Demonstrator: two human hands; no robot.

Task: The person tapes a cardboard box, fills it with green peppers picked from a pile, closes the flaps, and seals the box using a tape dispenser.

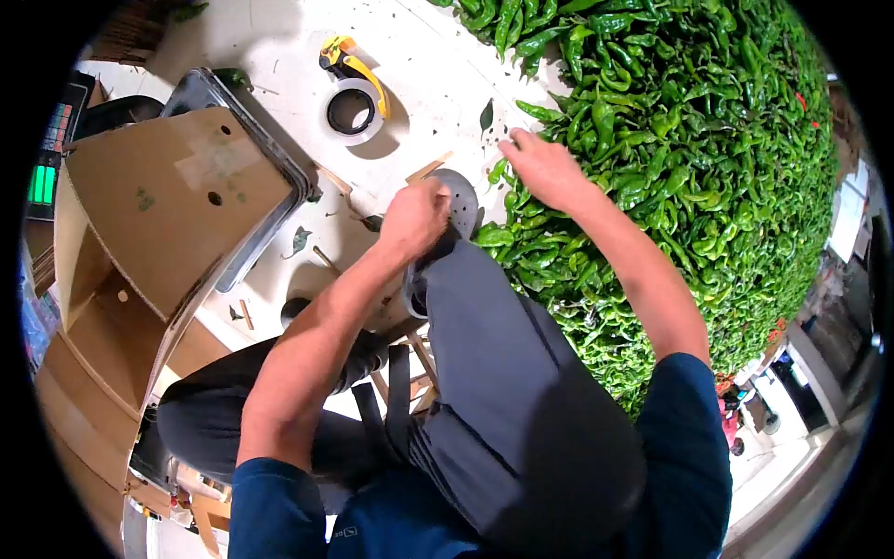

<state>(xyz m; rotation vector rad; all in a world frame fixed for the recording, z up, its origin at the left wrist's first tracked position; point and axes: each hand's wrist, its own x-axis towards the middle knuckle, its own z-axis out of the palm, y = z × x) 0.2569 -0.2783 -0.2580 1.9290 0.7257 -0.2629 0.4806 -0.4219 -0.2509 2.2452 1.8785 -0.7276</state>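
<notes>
My left hand point(416, 219) is held above the grey perforated shoe on my foot point(460, 200), with its fingers curled together. Whatever they may hold is hidden. At the near edge of a large heap of green peppers point(670, 158), my right hand point(545, 170) reaches out with its fingers partly stretched and slightly apart. No pepper shows between them. Just below its fingertips a small green pepper point(497, 172) lies on the pale floor.
An open cardboard box point(177, 200) sits on a dark-rimmed crate point(293, 177) at the left. A tape dispenser point(357, 93) rests on the floor ahead. Loose leaves point(298, 242) and wood slivers are scattered around. Green digits glow on a display point(43, 184) at far left.
</notes>
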